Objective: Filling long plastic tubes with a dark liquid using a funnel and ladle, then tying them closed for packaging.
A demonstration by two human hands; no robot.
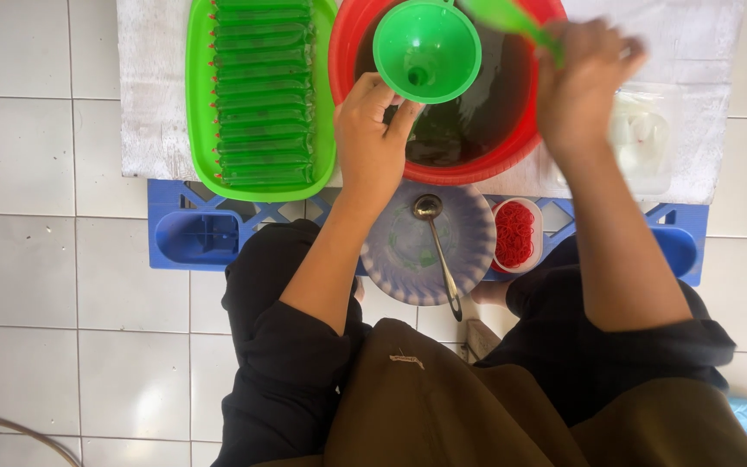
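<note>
My left hand (372, 134) holds a green funnel (426, 50) by its lower part, over a red basin (477, 160) filled with dark liquid. My right hand (583, 82) is closed on the handle of a green scoop (512, 19), which reaches over the basin's far side and looks blurred. Whether a bag hangs under the funnel is hidden by my fingers. To the left of the basin a green tray (201, 130) carries several filled green tube-shaped packs (263, 95) stacked in a column.
A blue-white patterned bowl (477, 251) with a metal spoon (439, 251) sits below the basin. Beside it is a small cup of red rubber bands (514, 233). A clear plastic bag (646, 138) lies at right on the white board (153, 104). Underneath is a blue crate (192, 233).
</note>
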